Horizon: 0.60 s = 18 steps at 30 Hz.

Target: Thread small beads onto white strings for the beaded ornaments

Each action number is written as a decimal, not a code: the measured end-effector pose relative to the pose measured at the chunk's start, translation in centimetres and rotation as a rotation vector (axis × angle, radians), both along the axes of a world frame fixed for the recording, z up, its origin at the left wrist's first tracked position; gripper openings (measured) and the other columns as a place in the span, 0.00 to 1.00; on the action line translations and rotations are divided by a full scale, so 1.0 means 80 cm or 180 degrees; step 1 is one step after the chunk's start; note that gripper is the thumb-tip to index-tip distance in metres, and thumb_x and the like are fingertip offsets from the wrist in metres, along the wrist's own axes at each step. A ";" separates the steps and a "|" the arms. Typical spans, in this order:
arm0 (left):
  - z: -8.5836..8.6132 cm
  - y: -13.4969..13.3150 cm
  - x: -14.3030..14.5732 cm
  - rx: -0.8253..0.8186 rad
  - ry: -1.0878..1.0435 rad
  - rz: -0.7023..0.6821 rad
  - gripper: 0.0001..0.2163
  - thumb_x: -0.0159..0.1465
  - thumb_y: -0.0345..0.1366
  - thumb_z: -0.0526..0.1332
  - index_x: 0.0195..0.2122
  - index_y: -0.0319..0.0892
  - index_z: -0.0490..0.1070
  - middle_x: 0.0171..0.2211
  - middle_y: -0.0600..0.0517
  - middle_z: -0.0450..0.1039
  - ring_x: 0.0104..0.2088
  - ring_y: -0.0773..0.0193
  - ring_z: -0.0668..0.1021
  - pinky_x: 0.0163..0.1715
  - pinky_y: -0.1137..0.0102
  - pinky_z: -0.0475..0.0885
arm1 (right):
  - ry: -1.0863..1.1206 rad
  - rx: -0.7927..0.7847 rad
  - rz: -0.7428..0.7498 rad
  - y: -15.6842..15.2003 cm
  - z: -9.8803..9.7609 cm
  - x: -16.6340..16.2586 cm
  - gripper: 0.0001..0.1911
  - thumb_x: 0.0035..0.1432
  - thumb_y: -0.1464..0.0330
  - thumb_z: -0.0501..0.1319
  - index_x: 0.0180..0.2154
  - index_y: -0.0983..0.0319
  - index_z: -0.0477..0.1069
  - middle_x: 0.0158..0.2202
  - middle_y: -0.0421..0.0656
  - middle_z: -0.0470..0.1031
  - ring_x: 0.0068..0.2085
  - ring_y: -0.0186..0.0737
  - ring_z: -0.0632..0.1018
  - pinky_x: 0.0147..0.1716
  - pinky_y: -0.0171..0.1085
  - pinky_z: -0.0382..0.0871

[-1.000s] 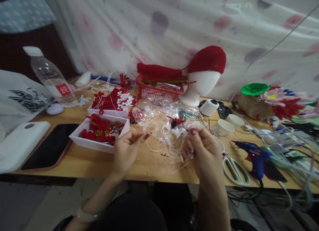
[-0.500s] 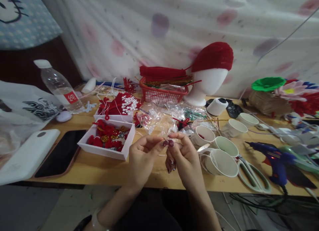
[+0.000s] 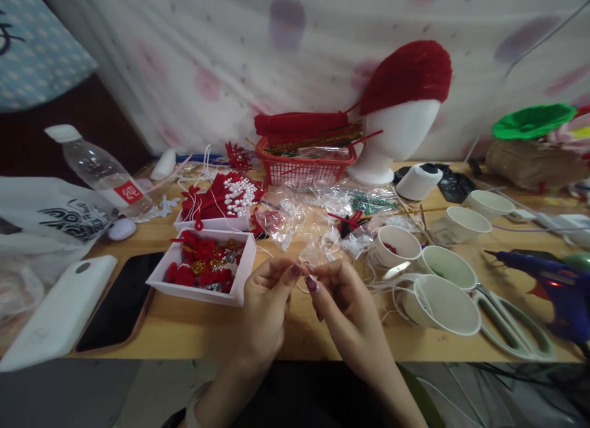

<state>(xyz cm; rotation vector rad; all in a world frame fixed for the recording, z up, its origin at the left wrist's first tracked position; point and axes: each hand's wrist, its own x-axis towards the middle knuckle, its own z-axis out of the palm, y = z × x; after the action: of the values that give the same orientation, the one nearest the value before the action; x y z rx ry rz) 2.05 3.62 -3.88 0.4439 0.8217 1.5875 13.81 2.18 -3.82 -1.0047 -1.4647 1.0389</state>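
Observation:
My left hand (image 3: 265, 308) and my right hand (image 3: 343, 308) meet fingertip to fingertip over the front of the wooden table (image 3: 193, 326). Between the pinched fingers runs a thin white thread (image 3: 305, 279); whatever small piece is on it is too tiny to make out. Just left of my hands stands a white box of red and gold trinkets (image 3: 203, 269). Crumpled clear plastic bags (image 3: 304, 222) lie just beyond my fingers.
Several white paper cups (image 3: 440, 296), scissors (image 3: 511, 323) and a blue glue gun (image 3: 553, 280) sit to the right. A phone (image 3: 120, 302), a white power bank (image 3: 59, 311) and a water bottle (image 3: 99, 170) lie left. Behind are a red basket (image 3: 302, 163) and a foam head with a red cap (image 3: 405, 102).
My hands have come together from apart and moved nearer the table's front edge. The view has shifted, bringing the paper cups into sight on the right.

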 end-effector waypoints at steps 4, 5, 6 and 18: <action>-0.006 0.002 0.001 0.0110 0.0020 0.0049 0.14 0.43 0.40 0.80 0.25 0.41 0.79 0.22 0.56 0.79 0.25 0.70 0.80 0.30 0.79 0.75 | -0.0390 0.0184 -0.0096 -0.003 0.001 0.004 0.08 0.67 0.68 0.57 0.33 0.59 0.66 0.27 0.36 0.66 0.27 0.31 0.67 0.25 0.31 0.60; -0.006 0.003 0.001 0.0120 0.0023 0.0027 0.13 0.45 0.40 0.79 0.25 0.42 0.79 0.23 0.55 0.79 0.25 0.70 0.81 0.29 0.78 0.75 | -0.0469 0.0237 -0.0080 -0.004 0.001 0.004 0.07 0.67 0.69 0.57 0.33 0.60 0.67 0.27 0.36 0.68 0.27 0.31 0.68 0.25 0.32 0.61; -0.007 0.004 0.001 0.0118 0.0016 -0.0022 0.13 0.46 0.41 0.79 0.26 0.42 0.79 0.23 0.55 0.80 0.26 0.69 0.81 0.29 0.78 0.76 | -0.0520 0.0292 -0.0067 -0.005 0.001 0.005 0.06 0.67 0.69 0.57 0.35 0.60 0.69 0.28 0.37 0.70 0.28 0.32 0.69 0.26 0.32 0.62; -0.010 0.004 -0.001 0.0021 -0.0182 -0.0634 0.08 0.52 0.40 0.76 0.28 0.43 0.81 0.29 0.54 0.83 0.32 0.69 0.83 0.38 0.77 0.77 | -0.0316 0.0660 -0.0348 0.000 0.000 0.001 0.08 0.63 0.74 0.61 0.40 0.56 0.76 0.27 0.36 0.73 0.27 0.31 0.72 0.26 0.31 0.64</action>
<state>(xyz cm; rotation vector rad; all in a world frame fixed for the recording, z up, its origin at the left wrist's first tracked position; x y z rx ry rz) 1.97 3.96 -4.70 0.4683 0.7065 1.4124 13.85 2.21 -3.84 -0.9859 -1.5450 0.7512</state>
